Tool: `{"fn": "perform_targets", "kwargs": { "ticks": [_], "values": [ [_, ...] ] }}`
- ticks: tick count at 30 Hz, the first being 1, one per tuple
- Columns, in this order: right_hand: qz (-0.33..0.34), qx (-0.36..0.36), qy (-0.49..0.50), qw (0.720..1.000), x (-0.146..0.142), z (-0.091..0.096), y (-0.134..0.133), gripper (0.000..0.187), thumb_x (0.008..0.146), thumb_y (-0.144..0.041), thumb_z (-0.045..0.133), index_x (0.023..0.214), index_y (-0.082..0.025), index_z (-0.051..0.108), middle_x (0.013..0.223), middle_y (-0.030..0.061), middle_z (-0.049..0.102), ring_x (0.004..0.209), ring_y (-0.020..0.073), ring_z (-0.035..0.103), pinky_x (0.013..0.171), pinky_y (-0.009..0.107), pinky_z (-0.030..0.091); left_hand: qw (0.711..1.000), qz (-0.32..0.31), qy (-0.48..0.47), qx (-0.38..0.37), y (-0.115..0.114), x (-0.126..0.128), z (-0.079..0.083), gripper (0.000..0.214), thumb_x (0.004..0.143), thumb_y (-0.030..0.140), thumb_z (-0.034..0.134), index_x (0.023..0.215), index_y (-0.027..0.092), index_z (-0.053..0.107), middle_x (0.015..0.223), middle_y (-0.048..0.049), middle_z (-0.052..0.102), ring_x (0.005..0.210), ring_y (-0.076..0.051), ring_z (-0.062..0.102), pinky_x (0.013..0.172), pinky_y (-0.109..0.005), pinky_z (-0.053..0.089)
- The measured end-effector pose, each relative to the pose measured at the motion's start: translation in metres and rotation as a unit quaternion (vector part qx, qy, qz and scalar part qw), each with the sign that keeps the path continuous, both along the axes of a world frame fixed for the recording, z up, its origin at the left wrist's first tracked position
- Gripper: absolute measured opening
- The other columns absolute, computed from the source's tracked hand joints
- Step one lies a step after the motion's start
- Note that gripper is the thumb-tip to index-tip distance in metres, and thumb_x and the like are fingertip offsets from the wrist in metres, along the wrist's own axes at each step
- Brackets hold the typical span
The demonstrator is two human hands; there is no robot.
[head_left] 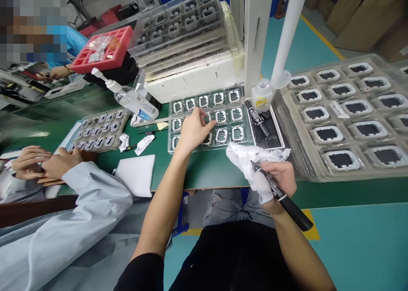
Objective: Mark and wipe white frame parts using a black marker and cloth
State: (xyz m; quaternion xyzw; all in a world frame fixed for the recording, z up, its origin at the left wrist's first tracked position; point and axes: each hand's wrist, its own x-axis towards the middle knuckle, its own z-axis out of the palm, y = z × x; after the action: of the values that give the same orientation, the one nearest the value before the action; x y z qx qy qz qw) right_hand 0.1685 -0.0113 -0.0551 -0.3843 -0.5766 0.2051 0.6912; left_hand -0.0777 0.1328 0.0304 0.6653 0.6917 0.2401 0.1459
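Over the clear plastic tray (228, 145) on the green bench is my left hand (195, 129), its thumb spread from the fingers. The fingertips are at a small white-framed part in the middle row, which they partly cover. Whether they touch it I cannot tell. Similar parts, such as the white-framed part (220, 117) to the right, sit in the tray's pockets. My right hand (282, 176), nearer the bench edge, is closed round a black marker pen (280, 195), its tip pointing up-left. A crumpled, stained white cloth (245, 161) is bunched in the same hand.
Stacked trays with larger frames (328, 134) stand right. An open box (270, 144) holds another marker, beside a small bottle (263, 95). A pump bottle (137, 104) and white foam sheet (135, 174) lie left, near a co-worker's hands (62, 161). More stacked trays (181, 32) rise behind.
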Motion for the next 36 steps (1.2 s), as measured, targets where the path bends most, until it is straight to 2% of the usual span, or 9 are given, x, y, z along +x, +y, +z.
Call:
{"fn": "perform_targets", "kwargs": {
  "ticks": [6,10,16,21,24,28,31,33,36],
  "values": [
    [-0.012,-0.009,0.003,1.0,-0.001,0.001,0.001,0.023,0.094,-0.03,0.082,0.115,-0.027,0.073,0.091,0.0006,0.078,0.074,0.0192,0.078,0.06,0.029,0.062,0.999,0.006,0.051,-0.017,0.003,0.004,-0.004,0.035,0.102,0.047,0.073,0.079,0.025,0.058,0.084,-0.0074,0.072,0.088,-0.03,0.068,0.086,-0.04,0.046],
    [-0.016,-0.012,0.006,1.0,-0.002,0.0,0.002,0.021,0.094,-0.029,0.081,0.114,-0.027,0.073,0.091,-0.0001,0.079,0.074,0.018,0.078,0.06,0.027,0.062,0.998,0.035,0.051,-0.005,0.005,0.007,-0.006,0.039,0.098,0.044,0.077,0.074,0.026,0.052,0.083,-0.0076,0.071,0.089,-0.031,0.068,0.086,-0.04,0.046],
    [-0.034,-0.032,0.016,0.999,-0.002,-0.003,0.001,0.022,0.093,-0.035,0.085,0.11,-0.027,0.075,0.091,0.0014,0.08,0.078,0.0208,0.08,0.065,0.031,0.065,0.995,0.09,-0.015,0.035,0.006,-0.005,-0.005,0.019,0.099,0.033,0.076,0.096,0.025,0.059,0.089,-0.0046,0.074,0.089,-0.028,0.072,0.086,-0.038,0.05],
    [-0.027,-0.02,0.012,0.999,-0.001,-0.004,0.0,0.021,0.093,-0.036,0.085,0.11,-0.027,0.076,0.092,0.0014,0.08,0.081,0.0208,0.08,0.07,0.032,0.066,0.985,0.118,-0.105,0.064,0.007,-0.014,-0.011,0.06,0.08,0.033,0.097,0.126,0.024,0.06,0.088,-0.0002,0.075,0.093,-0.03,0.077,0.09,-0.042,0.057],
    [-0.031,-0.024,0.017,0.999,-0.002,-0.003,0.0,0.021,0.092,-0.032,0.085,0.11,-0.027,0.076,0.093,0.0015,0.08,0.082,0.0204,0.08,0.07,0.031,0.066,0.985,0.116,-0.11,0.067,0.006,-0.014,-0.011,0.061,0.078,0.031,0.097,0.126,0.024,0.059,0.087,0.0006,0.074,0.091,-0.028,0.077,0.089,-0.042,0.057],
    [-0.044,-0.04,0.013,0.998,-0.002,-0.002,-0.002,0.021,0.092,-0.034,0.085,0.11,-0.027,0.075,0.095,0.0026,0.081,0.085,0.0221,0.081,0.073,0.033,0.067,0.988,0.11,-0.077,0.072,0.002,-0.013,-0.008,0.044,0.081,0.032,0.092,0.11,0.024,0.06,0.092,-0.0007,0.072,0.087,-0.024,0.071,0.084,-0.038,0.054],
    [-0.027,-0.019,0.001,0.999,-0.001,-0.003,-0.001,0.024,0.093,-0.033,0.085,0.113,-0.027,0.074,0.095,0.0023,0.08,0.082,0.0219,0.081,0.07,0.032,0.067,0.991,0.086,-0.033,0.098,-0.003,-0.009,-0.006,0.024,0.089,0.028,0.083,0.1,0.024,0.062,0.097,-0.0037,0.073,0.087,-0.024,0.069,0.086,-0.038,0.052],
    [-0.017,-0.015,0.001,1.0,0.0,-0.003,-0.001,0.024,0.093,-0.033,0.083,0.115,-0.028,0.074,0.095,0.0026,0.08,0.08,0.022,0.081,0.066,0.032,0.067,0.993,0.033,0.003,0.114,-0.004,-0.002,-0.005,0.012,0.097,0.029,0.076,0.098,0.023,0.066,0.102,-0.0069,0.074,0.093,-0.026,0.069,0.09,-0.04,0.053],
    [-0.015,-0.025,0.003,1.0,0.0,-0.002,-0.002,0.023,0.094,-0.031,0.083,0.115,-0.03,0.074,0.096,0.0029,0.08,0.079,0.0226,0.08,0.065,0.033,0.066,0.993,-0.063,0.053,0.083,0.001,0.014,-0.001,0.014,0.103,0.036,0.071,0.1,0.022,0.073,0.106,-0.0111,0.075,0.105,-0.032,0.071,0.095,-0.043,0.053]
  ]
}}
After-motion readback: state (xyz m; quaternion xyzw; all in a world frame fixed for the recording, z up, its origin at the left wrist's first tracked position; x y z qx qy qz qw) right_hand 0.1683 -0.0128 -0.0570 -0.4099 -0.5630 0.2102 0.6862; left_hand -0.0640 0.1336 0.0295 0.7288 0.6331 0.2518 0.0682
